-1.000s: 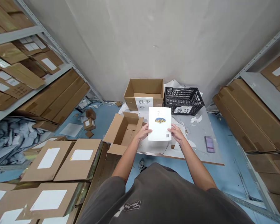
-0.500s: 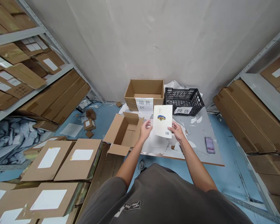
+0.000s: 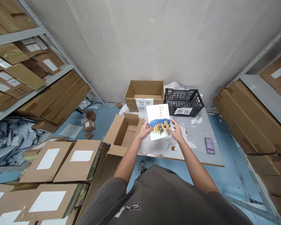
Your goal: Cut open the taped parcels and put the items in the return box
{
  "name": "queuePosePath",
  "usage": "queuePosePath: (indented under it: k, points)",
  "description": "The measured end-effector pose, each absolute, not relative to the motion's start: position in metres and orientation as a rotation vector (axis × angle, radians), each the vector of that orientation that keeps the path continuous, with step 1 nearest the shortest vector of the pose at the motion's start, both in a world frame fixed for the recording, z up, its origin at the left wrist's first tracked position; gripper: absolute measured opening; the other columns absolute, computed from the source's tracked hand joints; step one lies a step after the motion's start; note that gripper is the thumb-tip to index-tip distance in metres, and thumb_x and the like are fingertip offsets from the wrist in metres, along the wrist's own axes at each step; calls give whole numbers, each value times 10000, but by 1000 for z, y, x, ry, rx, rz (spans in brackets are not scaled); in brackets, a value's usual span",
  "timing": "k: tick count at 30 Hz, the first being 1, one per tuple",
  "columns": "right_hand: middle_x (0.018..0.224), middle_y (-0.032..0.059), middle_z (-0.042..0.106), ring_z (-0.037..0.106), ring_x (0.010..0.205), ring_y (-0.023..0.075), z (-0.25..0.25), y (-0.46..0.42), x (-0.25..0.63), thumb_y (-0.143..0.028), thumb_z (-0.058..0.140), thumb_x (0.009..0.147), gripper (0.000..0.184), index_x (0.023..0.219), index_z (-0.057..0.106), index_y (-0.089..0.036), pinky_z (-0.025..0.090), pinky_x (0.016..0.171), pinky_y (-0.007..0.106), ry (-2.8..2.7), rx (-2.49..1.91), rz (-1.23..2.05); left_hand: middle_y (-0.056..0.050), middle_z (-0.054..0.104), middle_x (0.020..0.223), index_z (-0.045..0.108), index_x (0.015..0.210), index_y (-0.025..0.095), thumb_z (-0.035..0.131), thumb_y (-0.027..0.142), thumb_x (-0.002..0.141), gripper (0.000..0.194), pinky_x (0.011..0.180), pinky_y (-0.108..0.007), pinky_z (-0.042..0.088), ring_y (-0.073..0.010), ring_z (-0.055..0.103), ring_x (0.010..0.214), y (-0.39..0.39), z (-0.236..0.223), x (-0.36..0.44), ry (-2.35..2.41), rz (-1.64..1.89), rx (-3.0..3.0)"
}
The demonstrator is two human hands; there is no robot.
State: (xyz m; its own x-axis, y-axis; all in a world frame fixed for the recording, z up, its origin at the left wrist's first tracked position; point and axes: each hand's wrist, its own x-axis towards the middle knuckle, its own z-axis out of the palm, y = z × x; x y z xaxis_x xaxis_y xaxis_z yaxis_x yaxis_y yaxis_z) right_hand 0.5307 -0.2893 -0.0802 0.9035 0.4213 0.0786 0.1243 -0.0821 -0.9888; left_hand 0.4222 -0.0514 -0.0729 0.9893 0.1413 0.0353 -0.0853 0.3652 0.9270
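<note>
A thin white book (image 3: 158,122) is held above the table, slightly tilted, with a blue and yellow city picture and dark lettering on its cover. My left hand (image 3: 144,130) grips its lower left edge, thumb on the cover. My right hand (image 3: 176,130) has the right edge between thumb and fingers. Behind the book stands an open cardboard box (image 3: 131,101) with a white paper sign. Right of that box sits a black plastic crate (image 3: 194,111), also labelled. Nearest to my left hand is another open cardboard box (image 3: 114,129), its flaps up.
Torn paper scraps (image 3: 196,120) and a blurred purple item (image 3: 210,146) lie on the grey table (image 3: 199,134). Labelled cartons (image 3: 81,165) are stacked at lower left. Shelves (image 3: 58,76) of boxes flank both sides, and a wall (image 3: 152,40) rises behind.
The book has been turned over from its back cover to its front. My left hand let go midway and holds the left edge again; the right hand kept hold at the half-second mark.
</note>
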Motion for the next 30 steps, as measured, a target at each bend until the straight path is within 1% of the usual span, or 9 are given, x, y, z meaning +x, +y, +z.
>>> queuePosePath:
  k: [2, 4, 6, 8, 14, 20, 24, 27, 30]
  points:
    - [1370, 111, 700, 648, 1262, 328, -90, -297, 544, -439, 914, 685, 708, 1346, 698, -304, 545, 1068, 519, -272, -1604, 371, -114, 718, 1342, 436, 1656, 281, 916, 301, 749, 1027, 877, -330, 567, -222, 731, 1030, -41, -75, 415, 47, 45, 1143]
    - [1169, 76, 749, 714, 1049, 283, -98, -303, 551, -424, 926, 633, 662, 1248, 718, -293, 599, 898, 441, -198, -1497, 554, -107, 729, 1322, 441, 1655, 291, 928, 289, 736, 1039, 841, -312, 558, -192, 730, 950, -38, -79, 411, 47, -3, 1112]
    - [1023, 27, 750, 718, 888, 232, -102, -307, 553, -401, 940, 602, 618, 1174, 730, -298, 587, 763, 361, -154, -1410, 656, -101, 739, 1299, 456, 1649, 296, 934, 291, 737, 1030, 834, -302, 551, -176, 725, 912, -39, -82, 410, 54, -24, 1108]
    - [985, 6, 749, 707, 821, 204, -102, -310, 552, -380, 959, 576, 615, 1146, 739, -303, 558, 696, 316, -127, -1368, 670, -95, 749, 1267, 452, 1658, 303, 939, 298, 740, 1039, 853, -308, 553, -181, 728, 920, -42, -84, 411, 62, -35, 1123]
    - [996, 17, 759, 698, 818, 192, -93, -319, 564, -371, 985, 541, 565, 1043, 747, -265, 532, 665, 284, -135, -1354, 650, -96, 742, 1254, 368, 1712, 331, 938, 262, 737, 1131, 875, -305, 555, -169, 720, 920, -37, -80, 421, 48, -73, 1190]
    - [999, 8, 755, 694, 833, 191, -86, -334, 592, -389, 965, 567, 561, 1061, 724, -280, 509, 651, 267, -177, -1347, 657, -75, 711, 1291, 292, 1731, 415, 906, 209, 729, 1193, 754, -233, 515, -82, 638, 760, -43, -69, 436, 86, -117, 1247]
    - [1010, -4, 751, 698, 837, 190, -87, -340, 610, -408, 947, 577, 563, 1072, 707, -289, 511, 656, 268, -212, -1333, 664, -54, 704, 1261, 361, 1696, 424, 899, 188, 728, 1132, 725, -210, 495, -74, 626, 770, -57, -70, 445, 164, -65, 1234]
    - [1017, -7, 755, 705, 840, 195, -89, -336, 624, -418, 949, 579, 574, 1083, 702, -300, 513, 653, 270, -222, -1322, 679, -32, 698, 1185, 438, 1650, 395, 925, 195, 686, 1097, 743, -225, 520, -99, 654, 817, -59, -72, 452, 253, 45, 1223]
    - [1039, 0, 770, 713, 857, 206, -88, -320, 642, -414, 962, 565, 599, 1099, 712, -305, 509, 642, 269, -206, -1311, 691, -30, 693, 1182, 479, 1618, 382, 928, 185, 675, 1063, 763, -256, 549, -109, 671, 817, -45, -72, 465, 293, 83, 1226]
